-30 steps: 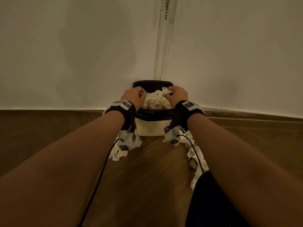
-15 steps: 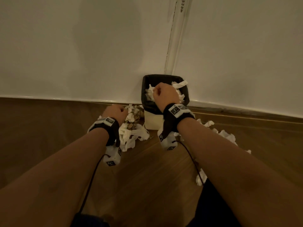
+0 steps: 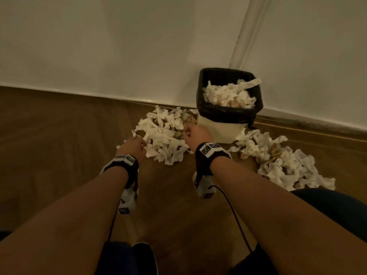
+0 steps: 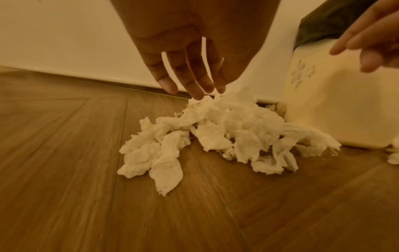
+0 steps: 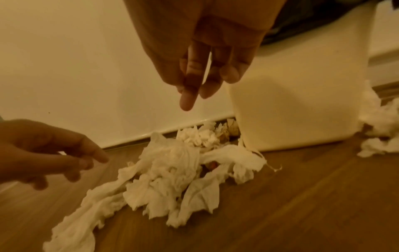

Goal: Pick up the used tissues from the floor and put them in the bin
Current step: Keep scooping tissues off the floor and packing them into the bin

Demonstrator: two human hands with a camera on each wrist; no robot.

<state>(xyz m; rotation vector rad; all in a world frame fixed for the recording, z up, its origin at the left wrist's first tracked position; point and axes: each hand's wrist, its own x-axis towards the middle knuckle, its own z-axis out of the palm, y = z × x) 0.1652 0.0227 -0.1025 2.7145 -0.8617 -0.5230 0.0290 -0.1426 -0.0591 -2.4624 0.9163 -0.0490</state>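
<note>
A pile of crumpled white tissues (image 3: pixel 164 135) lies on the wooden floor left of the bin (image 3: pixel 222 132), a cream bin with a black liner that holds more tissues (image 3: pixel 228 94). My left hand (image 3: pixel 137 143) hovers at the pile's left edge, fingers straight and spread, holding nothing; in the left wrist view its fingertips (image 4: pixel 198 95) reach down to the top of the pile (image 4: pixel 226 129). My right hand (image 3: pixel 190 132) hangs over the pile's right side, fingers extended and empty (image 5: pixel 190 100) above the tissues (image 5: pixel 177 167).
A second heap of tissues (image 3: pixel 282 161) spreads on the floor right of the bin. The bin stands against the white wall (image 3: pixel 119 46) near a corner trim. My dark-clothed knees (image 3: pixel 337 211) frame the bottom of the head view.
Both hands left the bin and came down to the left floor pile. The right hand, over the bin half a second ago, now hovers empty with straight fingers.
</note>
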